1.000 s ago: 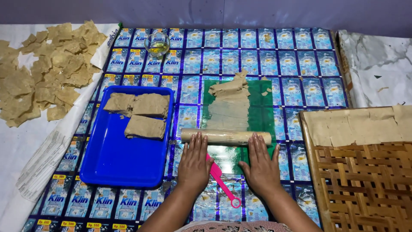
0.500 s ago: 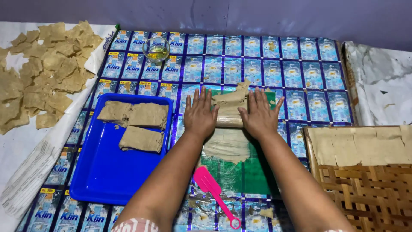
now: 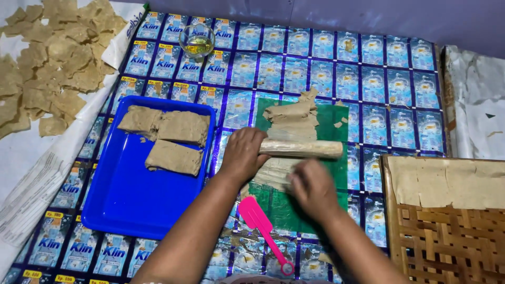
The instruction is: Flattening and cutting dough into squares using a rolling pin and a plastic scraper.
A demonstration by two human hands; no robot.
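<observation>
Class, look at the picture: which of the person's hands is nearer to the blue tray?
Left. The left hand grips the rolling pin beside the blue tray; the right hand is farther off, over the green sheet.

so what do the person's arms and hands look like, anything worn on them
Both forearms are bare: no sleeves, gloves, watch or bracelets show as far as the picture's lower edge. The left hand looks free of rings. The right hand is blurred, so small items on its fingers cannot be ruled out.

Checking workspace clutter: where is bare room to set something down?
The near half of the blue tray is bare, below its dough slabs. Open mat lies between the glass bowl and woven tray. Crowded: the green sheet under both hands, and the left cloth of pieces.
</observation>
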